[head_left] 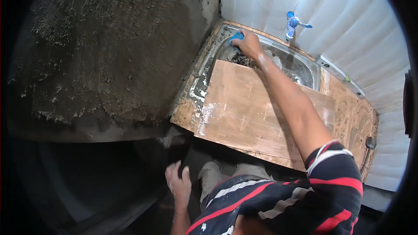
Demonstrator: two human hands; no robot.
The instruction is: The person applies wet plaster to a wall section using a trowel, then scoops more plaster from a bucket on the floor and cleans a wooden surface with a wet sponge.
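Note:
My right hand (pixel 250 45) reaches over to the far left corner of a metal sink (pixel 310 64). It is closed on a small blue sponge (pixel 236 38), pressed near the basin's inner wall. Grey mortar smears and wet dirt lie in the basin around it. A brown tile (pixel 244 109) with a finely ribbed surface lies over the near part of the sink, below my right forearm. Down by my legs, my left hand (pixel 179 182) hangs with fingers apart and nothing in it.
To the left spreads a slab of rough wet mortar (pixel 109 56). A blue tap (pixel 293 24) sticks out of the white ribbed wall behind the sink. A spirit level (pixel 339 76) leans along that wall. At the right edge of the wooden counter (pixel 350 113) lies a dark-headed tool (pixel 370 143).

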